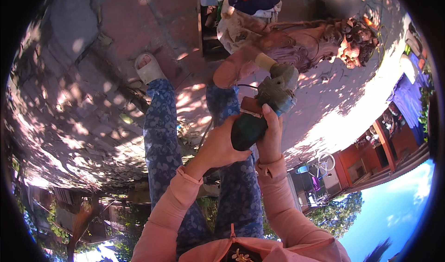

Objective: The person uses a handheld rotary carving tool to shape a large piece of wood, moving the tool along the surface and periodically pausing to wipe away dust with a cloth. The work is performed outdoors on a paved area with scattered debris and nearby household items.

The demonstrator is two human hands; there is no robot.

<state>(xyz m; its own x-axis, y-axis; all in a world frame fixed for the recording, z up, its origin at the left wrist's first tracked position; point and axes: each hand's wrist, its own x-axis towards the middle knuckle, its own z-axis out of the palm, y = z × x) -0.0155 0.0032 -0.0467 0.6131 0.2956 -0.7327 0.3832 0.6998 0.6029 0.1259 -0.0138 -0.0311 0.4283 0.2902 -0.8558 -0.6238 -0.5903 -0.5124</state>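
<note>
While both hands close on one tool, the entries run outward from the grip.

Left hand (pixel 222 146): fingers curled and pressed together around the dark rear handle of the angle grinder (pixel 266 106), gripping from the left side; thumb hidden behind the handle.

Right hand (pixel 270 134): fingers (pixel 268 118) laid close together up the right side of the same handle, fingertips reaching toward the tool's blue-grey body; wrapped on it, not spread.

Angle grinder: dark green-black handle, blue-grey motor housing, pale gear head. Held in mid-air above the knees, near the picture's centre. Long axis runs from the hands at lower left up and to the right; working head points away from the person, at the carving. A thin black cord (pixel 208 130) loops off to the left of the tool.

Wood carving (pixel 296 44): reddish-brown figure with curled hair, lying across the upper middle; the grinder's head (pixel 283 74) meets or nearly meets its rounded lower surface, contact not clear.

Pink sleeves (pixel 278 201) cover both forearms. Blue patterned trousers (pixel 162 137), a pale sandal (pixel 148 69) on the outstretched foot. Stone paving (pixel 83 76), dappled with shade.
</note>
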